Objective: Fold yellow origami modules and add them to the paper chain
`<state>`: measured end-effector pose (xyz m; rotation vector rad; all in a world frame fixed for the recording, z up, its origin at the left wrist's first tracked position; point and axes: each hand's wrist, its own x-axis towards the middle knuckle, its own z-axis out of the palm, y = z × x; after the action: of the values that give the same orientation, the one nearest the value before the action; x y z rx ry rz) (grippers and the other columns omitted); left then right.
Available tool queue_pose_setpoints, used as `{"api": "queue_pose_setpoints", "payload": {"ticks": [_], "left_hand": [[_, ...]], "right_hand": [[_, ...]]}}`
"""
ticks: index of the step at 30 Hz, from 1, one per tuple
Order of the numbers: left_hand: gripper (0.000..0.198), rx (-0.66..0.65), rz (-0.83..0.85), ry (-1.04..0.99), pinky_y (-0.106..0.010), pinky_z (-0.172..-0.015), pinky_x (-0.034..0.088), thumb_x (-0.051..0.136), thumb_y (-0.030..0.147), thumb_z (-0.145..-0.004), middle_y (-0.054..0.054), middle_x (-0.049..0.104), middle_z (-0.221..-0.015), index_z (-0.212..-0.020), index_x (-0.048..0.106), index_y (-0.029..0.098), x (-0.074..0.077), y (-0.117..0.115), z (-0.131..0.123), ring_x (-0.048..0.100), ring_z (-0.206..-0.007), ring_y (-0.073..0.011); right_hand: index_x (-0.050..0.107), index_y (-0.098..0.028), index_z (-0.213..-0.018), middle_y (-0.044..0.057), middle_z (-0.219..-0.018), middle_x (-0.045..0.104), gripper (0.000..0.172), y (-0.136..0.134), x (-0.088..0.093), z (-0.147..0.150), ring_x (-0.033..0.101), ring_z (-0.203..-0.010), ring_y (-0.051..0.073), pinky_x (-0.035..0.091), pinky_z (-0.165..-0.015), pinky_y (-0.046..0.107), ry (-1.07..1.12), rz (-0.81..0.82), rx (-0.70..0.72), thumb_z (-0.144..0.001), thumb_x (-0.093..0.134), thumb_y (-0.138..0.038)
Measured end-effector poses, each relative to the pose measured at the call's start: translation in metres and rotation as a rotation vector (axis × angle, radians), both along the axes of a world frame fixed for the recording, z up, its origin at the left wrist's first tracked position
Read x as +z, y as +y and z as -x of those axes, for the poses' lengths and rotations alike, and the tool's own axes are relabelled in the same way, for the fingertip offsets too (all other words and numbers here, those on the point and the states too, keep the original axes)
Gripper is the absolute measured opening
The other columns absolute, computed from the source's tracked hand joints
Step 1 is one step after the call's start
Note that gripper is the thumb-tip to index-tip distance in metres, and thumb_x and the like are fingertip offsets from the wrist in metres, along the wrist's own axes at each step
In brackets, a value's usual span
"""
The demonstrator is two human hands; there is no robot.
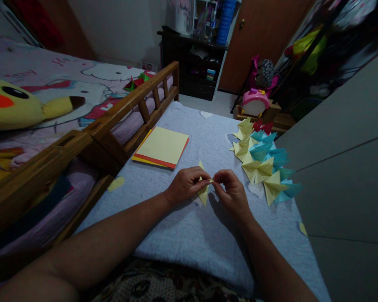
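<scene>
Both my hands pinch one piece of folded yellow paper (203, 195) over a pale blue mattress (182, 226). My left hand (186, 185) grips its left side with fingers curled; a point of the paper sticks up above the knuckles and another hangs below. My right hand (231, 191) pinches the paper's right edge, fingertips meeting those of the left. A stack of square coloured sheets (161, 147), yellow on top, lies ahead to the left. A row of folded yellow, blue and red paper pieces (264, 161) lies to the right.
A wooden bed frame (119, 115) borders the mattress on the left, with a yellow plush toy (15, 107) on the printed bedspread behind it. A grey cabinet wall (346, 167) rises on the right. A dark shelf unit (192, 63), a door and a pink toy (255, 102) stand beyond.
</scene>
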<state>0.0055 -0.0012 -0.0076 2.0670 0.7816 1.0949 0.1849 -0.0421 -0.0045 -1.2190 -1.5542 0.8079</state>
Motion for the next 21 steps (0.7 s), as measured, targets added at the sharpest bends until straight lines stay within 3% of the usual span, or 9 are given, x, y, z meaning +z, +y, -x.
{"api": "queue_pose_setpoints", "payload": {"ticks": [21], "left_hand": [[0.009, -0.032, 0.023, -0.04, -0.023, -0.063, 0.048, 0.063, 0.018, -0.092, -0.003, 0.069, -0.08, -0.091, 0.072, 0.016, -0.0018, -0.0006, 0.0004, 0.06, -0.068, -0.0115]], "right_hand": [[0.06, -0.024, -0.096, -0.001, -0.081, 0.06, 0.015, -0.0022, 0.0057, -0.001, 0.057, -0.076, 0.016, 0.046, -0.071, 0.03, -0.134, -0.169, 0.015, -0.086, 0.057, -0.013]]}}
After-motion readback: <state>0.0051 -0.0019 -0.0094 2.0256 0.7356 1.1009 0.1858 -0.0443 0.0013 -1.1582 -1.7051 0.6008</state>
